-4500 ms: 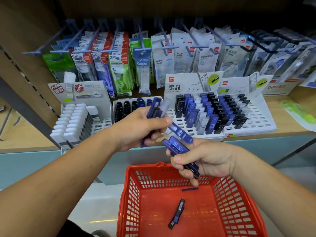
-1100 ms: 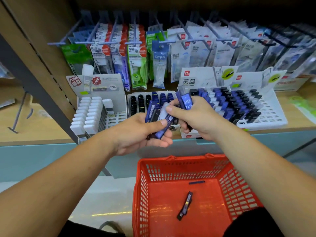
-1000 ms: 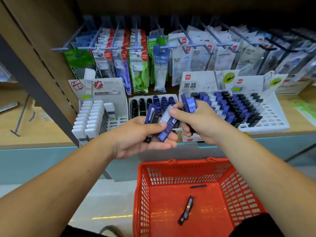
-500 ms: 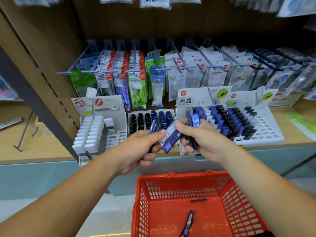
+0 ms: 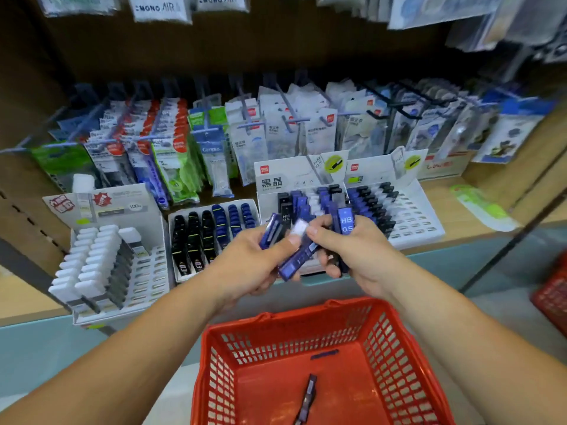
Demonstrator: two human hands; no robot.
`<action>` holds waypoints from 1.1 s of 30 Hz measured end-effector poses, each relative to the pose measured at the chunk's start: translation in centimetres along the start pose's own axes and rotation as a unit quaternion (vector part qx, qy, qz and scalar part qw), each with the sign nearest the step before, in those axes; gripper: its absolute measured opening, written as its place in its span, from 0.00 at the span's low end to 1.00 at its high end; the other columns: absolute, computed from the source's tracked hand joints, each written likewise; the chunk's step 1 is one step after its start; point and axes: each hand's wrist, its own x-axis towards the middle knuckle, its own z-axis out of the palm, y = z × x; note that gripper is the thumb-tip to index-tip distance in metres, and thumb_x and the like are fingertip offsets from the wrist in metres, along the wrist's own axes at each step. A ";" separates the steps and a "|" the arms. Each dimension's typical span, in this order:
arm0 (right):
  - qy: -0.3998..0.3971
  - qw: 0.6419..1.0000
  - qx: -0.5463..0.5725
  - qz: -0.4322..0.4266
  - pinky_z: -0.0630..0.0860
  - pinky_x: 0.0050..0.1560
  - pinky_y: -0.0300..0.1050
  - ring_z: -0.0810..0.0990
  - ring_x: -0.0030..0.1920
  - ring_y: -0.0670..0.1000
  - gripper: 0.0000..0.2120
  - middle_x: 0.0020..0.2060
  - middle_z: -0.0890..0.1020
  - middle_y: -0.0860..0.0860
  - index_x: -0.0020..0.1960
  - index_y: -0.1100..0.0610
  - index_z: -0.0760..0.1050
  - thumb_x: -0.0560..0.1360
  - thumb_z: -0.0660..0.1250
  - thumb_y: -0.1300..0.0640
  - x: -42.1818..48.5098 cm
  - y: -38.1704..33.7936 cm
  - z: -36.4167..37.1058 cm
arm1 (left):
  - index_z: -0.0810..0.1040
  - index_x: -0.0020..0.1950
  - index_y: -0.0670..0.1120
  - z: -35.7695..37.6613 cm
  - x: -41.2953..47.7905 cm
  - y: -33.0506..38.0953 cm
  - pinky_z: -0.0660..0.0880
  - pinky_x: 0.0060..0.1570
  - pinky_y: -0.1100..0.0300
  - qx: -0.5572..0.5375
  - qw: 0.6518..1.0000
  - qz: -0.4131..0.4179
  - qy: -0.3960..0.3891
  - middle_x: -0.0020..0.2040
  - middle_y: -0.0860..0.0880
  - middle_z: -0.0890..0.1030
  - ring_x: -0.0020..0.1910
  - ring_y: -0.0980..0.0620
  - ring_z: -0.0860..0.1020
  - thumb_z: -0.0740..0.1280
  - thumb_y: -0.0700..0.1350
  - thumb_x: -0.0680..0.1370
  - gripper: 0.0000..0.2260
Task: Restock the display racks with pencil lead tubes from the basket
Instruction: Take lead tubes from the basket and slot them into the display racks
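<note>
My left hand (image 5: 254, 265) grips a bundle of blue pencil lead tubes (image 5: 271, 231). My right hand (image 5: 359, 256) holds a blue tube marked HB 0.5 (image 5: 346, 220) upright, and its thumb and finger pinch one slanted blue tube (image 5: 297, 259) out of the left hand's bundle. Both hands are level with the shelf edge, in front of the white display rack (image 5: 310, 207) that holds blue, black and grey tubes. The red basket (image 5: 395, 342) stands below my hands, with one dark tube (image 5: 308, 397) lying on its floor.
A second white rack (image 5: 411, 210) to the right has several empty slots. Left of the hands stand a tray of black and blue tubes (image 5: 211, 234) and a rack of white tubes (image 5: 98, 265). Packets hang on hooks (image 5: 285, 127) behind. Another red basket (image 5: 552, 292) is at the right edge.
The view has tilted upward, so more of the upper shelf shows. My hands have stayed close together at the rack, my right fingers still on the slanted tube.
</note>
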 end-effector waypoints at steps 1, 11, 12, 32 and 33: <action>0.029 0.999 0.021 0.003 0.66 0.23 0.42 0.74 0.28 0.51 0.04 0.33 0.77 0.57 0.49 0.60 0.80 0.77 0.74 0.61 0.1 -0.1 -0.7 | 0.75 0.52 0.44 -0.1 0.4 0.1 0.61 0.25 0.61 0.008 1.000 0.009 0.010 0.38 0.39 0.84 0.23 0.49 0.66 0.65 0.51 0.85 0.10; 0.155 0.984 0.082 0.025 0.65 0.24 0.40 0.68 0.23 0.50 0.08 0.24 0.73 0.50 0.48 0.57 0.81 0.74 0.78 0.57 1.4 0.5 -3.4 | 0.72 0.50 0.42 0.7 2.7 -0.2 0.68 0.26 0.59 -0.006 0.997 -0.017 0.075 0.32 0.43 0.75 0.27 0.44 0.74 0.66 0.48 0.84 0.10; 0.156 0.984 0.082 0.023 0.65 0.25 0.41 0.68 0.23 0.50 0.08 0.24 0.73 0.51 0.48 0.57 0.81 0.74 0.78 0.56 1.5 0.6 -3.3 | 0.74 0.50 0.42 1.0 2.7 -0.1 0.69 0.27 0.58 -0.023 0.997 -0.022 0.073 0.33 0.43 0.75 0.29 0.43 0.76 0.66 0.51 0.84 0.12; 0.012 0.998 -0.043 0.039 0.67 0.27 0.44 0.73 0.28 0.51 0.08 0.34 0.83 0.56 0.52 0.62 0.80 0.77 0.75 0.59 -0.1 0.9 -3.1 | 0.84 0.53 0.46 0.3 2.8 1.2 0.70 0.27 0.61 0.006 0.976 0.057 0.209 0.30 0.52 0.78 0.27 0.52 0.69 0.74 0.40 0.78 0.05; 0.010 0.998 -0.045 0.038 0.67 0.27 0.44 0.74 0.28 0.52 0.08 0.37 0.84 0.58 0.52 0.62 0.80 0.77 0.75 0.58 -0.2 0.9 -3.3 | 0.84 0.53 0.46 0.1 2.8 1.3 0.71 0.28 0.60 0.030 0.974 0.065 0.214 0.29 0.53 0.78 0.27 0.52 0.70 0.75 0.41 0.78 0.05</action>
